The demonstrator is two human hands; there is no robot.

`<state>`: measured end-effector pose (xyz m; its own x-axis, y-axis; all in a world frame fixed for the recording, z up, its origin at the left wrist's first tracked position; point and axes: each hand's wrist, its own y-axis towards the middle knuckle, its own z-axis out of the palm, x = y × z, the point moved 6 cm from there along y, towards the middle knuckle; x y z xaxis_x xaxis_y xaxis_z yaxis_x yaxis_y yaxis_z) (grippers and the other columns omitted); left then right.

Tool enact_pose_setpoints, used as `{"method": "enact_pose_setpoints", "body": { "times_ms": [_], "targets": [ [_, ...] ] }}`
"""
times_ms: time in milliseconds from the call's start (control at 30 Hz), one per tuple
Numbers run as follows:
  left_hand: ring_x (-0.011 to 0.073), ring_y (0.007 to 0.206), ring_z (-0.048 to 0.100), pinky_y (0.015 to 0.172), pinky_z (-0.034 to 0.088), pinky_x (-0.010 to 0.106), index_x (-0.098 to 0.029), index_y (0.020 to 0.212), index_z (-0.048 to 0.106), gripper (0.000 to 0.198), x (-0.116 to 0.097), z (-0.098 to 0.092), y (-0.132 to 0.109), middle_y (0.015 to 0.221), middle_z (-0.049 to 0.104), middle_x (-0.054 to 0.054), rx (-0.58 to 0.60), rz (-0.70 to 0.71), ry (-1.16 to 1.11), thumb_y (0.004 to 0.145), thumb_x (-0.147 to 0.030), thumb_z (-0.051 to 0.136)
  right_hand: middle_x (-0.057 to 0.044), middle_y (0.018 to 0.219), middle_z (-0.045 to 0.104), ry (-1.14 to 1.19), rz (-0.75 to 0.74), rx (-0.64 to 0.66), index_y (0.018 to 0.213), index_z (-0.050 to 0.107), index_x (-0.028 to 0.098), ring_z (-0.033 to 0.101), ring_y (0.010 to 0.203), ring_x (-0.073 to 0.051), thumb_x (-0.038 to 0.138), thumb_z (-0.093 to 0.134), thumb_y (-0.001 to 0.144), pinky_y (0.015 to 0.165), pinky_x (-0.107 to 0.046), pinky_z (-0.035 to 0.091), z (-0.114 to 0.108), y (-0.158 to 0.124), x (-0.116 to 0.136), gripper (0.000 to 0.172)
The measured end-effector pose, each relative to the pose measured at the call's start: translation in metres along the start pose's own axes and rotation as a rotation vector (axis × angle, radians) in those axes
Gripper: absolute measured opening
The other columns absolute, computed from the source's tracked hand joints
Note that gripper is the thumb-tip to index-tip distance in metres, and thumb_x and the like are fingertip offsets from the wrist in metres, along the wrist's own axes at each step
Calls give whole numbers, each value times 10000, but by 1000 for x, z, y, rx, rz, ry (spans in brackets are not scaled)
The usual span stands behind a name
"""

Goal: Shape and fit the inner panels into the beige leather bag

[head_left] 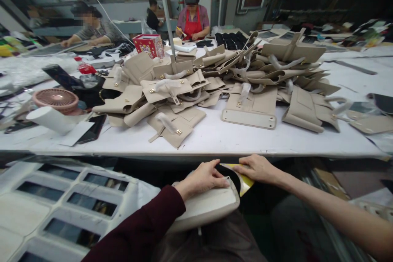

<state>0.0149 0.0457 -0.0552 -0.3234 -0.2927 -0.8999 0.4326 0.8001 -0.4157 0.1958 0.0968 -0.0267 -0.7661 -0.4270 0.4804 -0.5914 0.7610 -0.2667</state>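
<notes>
A beige bag piece [211, 206] with a pale inner face and a rounded, folded rim lies over my lap, just below the table's front edge. My left hand [202, 180] grips its far rim, thumb and fingers pinched together near the corner. Just to the right, my right hand [256, 168] is closed on a thin yellow sheet [245, 183], which bends beside that corner. Between the sheet and the rim is a dark area; I cannot tell whether the two touch there.
Many beige bags [181, 86] with wrapped handles are heaped on the white table [215, 141]. A pink fan [55, 100] and a white roll [49, 119] stand left. A white slotted rack [70, 200] is at lower left. Other people work behind the table, one in a red apron [193, 26].
</notes>
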Motion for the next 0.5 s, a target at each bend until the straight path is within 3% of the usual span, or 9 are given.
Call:
{"method": "enact_pose_setpoints", "body": {
  "times_ms": [67, 233, 500],
  "targets": [
    [295, 1026, 653, 927, 466, 382, -85, 1501, 297, 1087, 1, -1, 0, 1032, 744, 114, -20, -5, 6, 635, -488, 817, -63, 597, 632, -222, -52, -82, 658, 653, 177, 521, 554, -166, 569, 405, 970, 552, -290, 218, -5, 8, 11, 559],
    [354, 1109, 606, 919, 472, 400, -79, 1451, 408, 1066, 4, -7, 2, 1174, 675, 179, -95, -9, 70, 594, -565, 817, -115, 675, 703, -348, -169, -45, 687, 698, 177, 604, 626, -209, 578, 353, 986, 580, -306, 223, -3, 20, 32, 608],
    [284, 984, 624, 857, 477, 332, -138, 1206, 667, 626, -14, -4, -4, 1042, 721, 82, 4, 70, 120, 713, -521, 722, -111, 687, 723, -482, -278, 3, 728, 721, 182, 637, 604, -211, 554, 333, 996, 549, -303, 206, -3, 30, 43, 600]
  ]
}}
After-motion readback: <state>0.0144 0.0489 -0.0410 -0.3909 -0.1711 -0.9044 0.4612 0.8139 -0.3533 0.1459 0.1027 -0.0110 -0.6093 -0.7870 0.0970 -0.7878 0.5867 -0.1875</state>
